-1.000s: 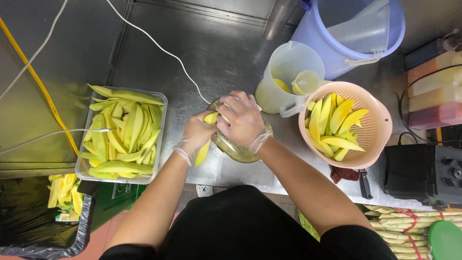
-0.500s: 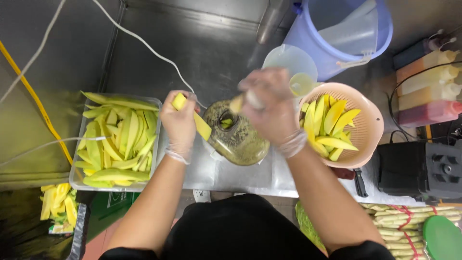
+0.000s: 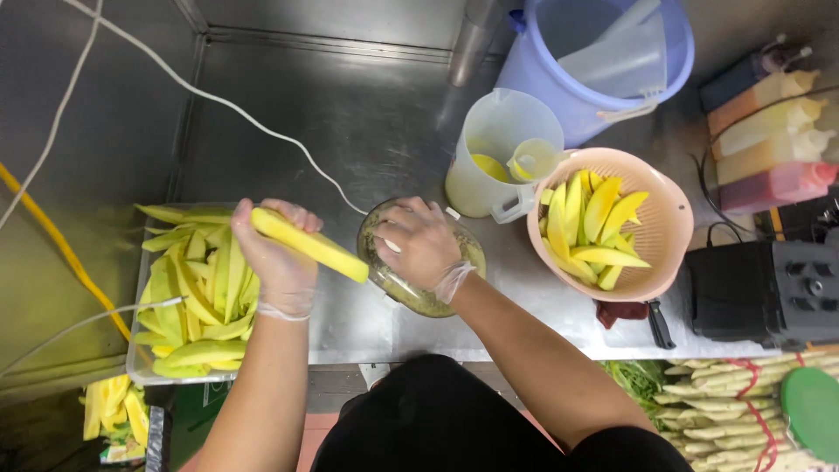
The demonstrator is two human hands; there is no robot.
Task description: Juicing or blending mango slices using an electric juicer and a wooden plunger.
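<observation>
My left hand (image 3: 278, 253), in a thin clear glove, grips a long yellow mango strip (image 3: 310, 245) that points toward the round bowl (image 3: 398, 281). It hovers over the right edge of a clear tray (image 3: 140, 363) piled with several yellow-green mango slices (image 3: 201, 297). My right hand (image 3: 419, 245), also gloved, rests palm down on top of the round bowl, covering most of it; what lies under the palm is hidden.
A pink colander (image 3: 669, 218) with mango slices stands to the right, a clear jug (image 3: 498, 153) behind the bowl, a lavender bucket (image 3: 603, 61) at the back. Sauce bottles (image 3: 769, 140) and a black machine (image 3: 769, 293) sit far right. A white cable (image 3: 218, 100) crosses the steel counter.
My left hand has swung left over the tray with the mango strip. My right hand has come down from the colander side onto the bowl.
</observation>
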